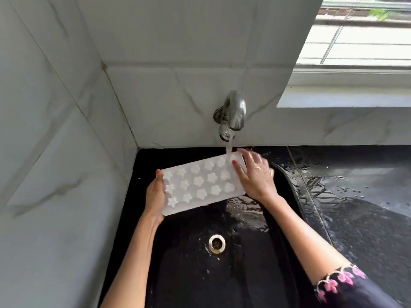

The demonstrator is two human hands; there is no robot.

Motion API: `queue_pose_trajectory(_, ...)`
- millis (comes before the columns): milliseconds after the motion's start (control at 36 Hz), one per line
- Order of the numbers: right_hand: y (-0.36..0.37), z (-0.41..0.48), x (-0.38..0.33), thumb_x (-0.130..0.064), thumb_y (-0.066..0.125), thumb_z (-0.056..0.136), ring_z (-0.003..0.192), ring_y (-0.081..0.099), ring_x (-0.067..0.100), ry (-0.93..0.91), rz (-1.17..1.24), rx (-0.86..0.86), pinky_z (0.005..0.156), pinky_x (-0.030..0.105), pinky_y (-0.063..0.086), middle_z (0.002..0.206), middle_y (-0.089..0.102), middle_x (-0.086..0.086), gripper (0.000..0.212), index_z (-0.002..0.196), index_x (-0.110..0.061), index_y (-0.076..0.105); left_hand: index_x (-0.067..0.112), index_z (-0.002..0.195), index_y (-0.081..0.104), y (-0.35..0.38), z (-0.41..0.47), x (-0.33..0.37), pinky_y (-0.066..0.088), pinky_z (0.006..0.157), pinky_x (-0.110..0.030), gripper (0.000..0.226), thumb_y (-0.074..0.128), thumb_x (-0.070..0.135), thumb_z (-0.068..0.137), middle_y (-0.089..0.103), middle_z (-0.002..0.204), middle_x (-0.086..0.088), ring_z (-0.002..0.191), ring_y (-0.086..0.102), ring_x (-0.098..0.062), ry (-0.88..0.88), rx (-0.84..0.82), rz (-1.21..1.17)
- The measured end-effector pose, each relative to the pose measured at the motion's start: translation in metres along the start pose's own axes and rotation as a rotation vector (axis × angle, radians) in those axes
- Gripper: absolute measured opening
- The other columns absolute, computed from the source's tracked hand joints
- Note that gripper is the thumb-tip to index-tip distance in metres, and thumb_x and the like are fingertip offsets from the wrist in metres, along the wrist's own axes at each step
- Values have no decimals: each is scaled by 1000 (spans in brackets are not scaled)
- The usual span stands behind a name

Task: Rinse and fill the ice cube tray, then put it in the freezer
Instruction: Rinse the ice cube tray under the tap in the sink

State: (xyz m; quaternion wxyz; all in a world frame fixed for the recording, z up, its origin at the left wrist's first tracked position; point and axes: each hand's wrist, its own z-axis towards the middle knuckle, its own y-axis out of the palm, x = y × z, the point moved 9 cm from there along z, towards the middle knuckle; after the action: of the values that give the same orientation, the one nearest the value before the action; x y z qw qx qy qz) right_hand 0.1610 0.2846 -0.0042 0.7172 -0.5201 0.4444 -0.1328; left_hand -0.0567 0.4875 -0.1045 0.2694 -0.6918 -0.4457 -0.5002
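A white ice cube tray (pixel 201 185) with star and flower shaped cells is held above the black sink (pixel 255 274), tilted with its right end higher. My left hand (pixel 155 196) grips its left end. My right hand (pixel 255 174) lies on its right end, fingers spread over the rim, slightly blurred. Water runs from the metal tap (pixel 233 112) on the tiled wall and lands on the tray's upper right corner.
The sink drain (pixel 216 243) sits below the tray. A wet black counter (pixel 355 196) extends to the right. Marble-look tiled walls close off the left and back, and a window ledge (pixel 344 101) juts out at upper right.
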Motion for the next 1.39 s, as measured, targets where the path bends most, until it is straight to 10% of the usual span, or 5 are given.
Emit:
queue_pose_trajectory(111,1,-7,2,-26,54,101,91,64,3,78,454,-37,62,8,45,127,66,-1,36,137,-28,54,25,71,53,-9,3,-36,42,40,-16,45,43,59,99,49,54,11,39,45,1,-125,59,7)
queue_pose_trajectory(278,-1,-11,-30,-21,61,97,101,66,-4,67,777,-139,82,16,53,116,68,-12,34,119,-48,65,15,138,56,-2,-9,-99,42,109,-58,43,37,36,106,57,140,-12,119,57,-36,-321,4,-2)
queue_pose_trajectory(444,6,-10,-53,-19,66,95,103,68,6,47,862,-222,87,21,54,112,73,-10,32,126,-26,67,11,106,70,13,-29,-134,51,43,-21,44,43,46,105,76,78,-1,52,70,-14,-425,19,-121)
queue_pose_trajectory(583,7,-8,-40,4,60,91,101,70,5,88,957,-273,77,14,53,110,75,-11,44,118,-30,67,10,112,69,15,-27,-128,54,68,-36,39,39,35,107,74,93,-10,77,68,-24,-403,79,-44)
queue_pose_trajectory(1389,-61,-71,29,32,57,54,81,64,25,-555,-59,105,105,26,42,86,59,1,45,70,-11,59,6,115,72,100,-14,-52,61,74,-33,39,59,39,98,75,113,-14,96,75,-24,-456,-494,-31)
